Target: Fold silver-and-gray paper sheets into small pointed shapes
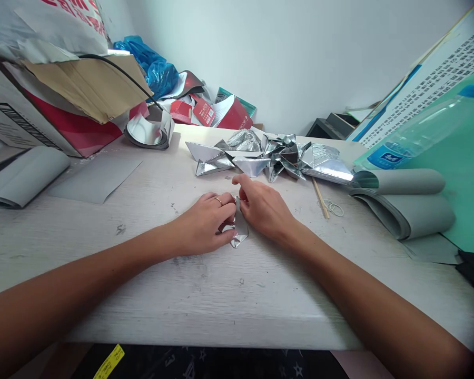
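Note:
A small folded piece of silver foil paper (pixel 239 230) lies on the pale wooden table (pixel 205 295) between both hands. My left hand (pixel 205 223), with a ring on one finger, has its fingers curled onto the piece's left side. My right hand (pixel 263 208) pinches the piece's upper edge, with one finger pointing left above it. Just beyond the hands lies a heap of folded silver foil shapes (pixel 272 155).
Rolled grey sheets (pixel 411 205) and a clear plastic bottle (pixel 418 134) lie at the right. A wooden stick (pixel 320 198) and rubber bands (pixel 334 208) rest beside them. Grey sheets (pixel 97 179), cardboard boxes (pixel 43 105), a tape roll (pixel 148 131) and a blue bag (pixel 152 66) crowd the left and back.

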Motion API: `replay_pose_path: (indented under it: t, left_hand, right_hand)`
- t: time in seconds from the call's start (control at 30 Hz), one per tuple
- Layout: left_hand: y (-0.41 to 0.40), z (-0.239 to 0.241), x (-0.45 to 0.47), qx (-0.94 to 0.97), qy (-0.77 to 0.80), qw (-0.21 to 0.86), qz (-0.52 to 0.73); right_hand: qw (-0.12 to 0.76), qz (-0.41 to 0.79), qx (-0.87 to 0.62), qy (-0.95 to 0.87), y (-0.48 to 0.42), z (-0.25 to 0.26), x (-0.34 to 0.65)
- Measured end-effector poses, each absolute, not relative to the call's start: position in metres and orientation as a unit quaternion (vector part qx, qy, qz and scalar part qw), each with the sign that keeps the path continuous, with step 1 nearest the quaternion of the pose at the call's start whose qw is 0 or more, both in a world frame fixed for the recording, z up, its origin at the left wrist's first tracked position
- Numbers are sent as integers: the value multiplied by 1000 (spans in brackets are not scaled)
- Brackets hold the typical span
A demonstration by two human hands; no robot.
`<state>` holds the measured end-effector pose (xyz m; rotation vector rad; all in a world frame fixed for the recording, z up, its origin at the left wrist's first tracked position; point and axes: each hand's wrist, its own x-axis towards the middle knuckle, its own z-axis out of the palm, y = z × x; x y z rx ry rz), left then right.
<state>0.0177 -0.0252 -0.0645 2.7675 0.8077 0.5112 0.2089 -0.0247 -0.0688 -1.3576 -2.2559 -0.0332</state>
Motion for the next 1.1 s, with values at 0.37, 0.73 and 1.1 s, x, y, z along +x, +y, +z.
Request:
replay_pose_path:
  t: [0.37,0.73,1.1]
  left_hand:
    - [-25,-67,16,941,272,102,173]
    - [-26,-65,17,942,279,93,159]
    - [-27,-66,16,961,240,7,134]
  right_hand:
    - [258,16,-352,-900,-18,-66,219]
    - [220,41,-352,-909,-15,-62,222]
    - [267,168,-371,-873,-13,-52,241]
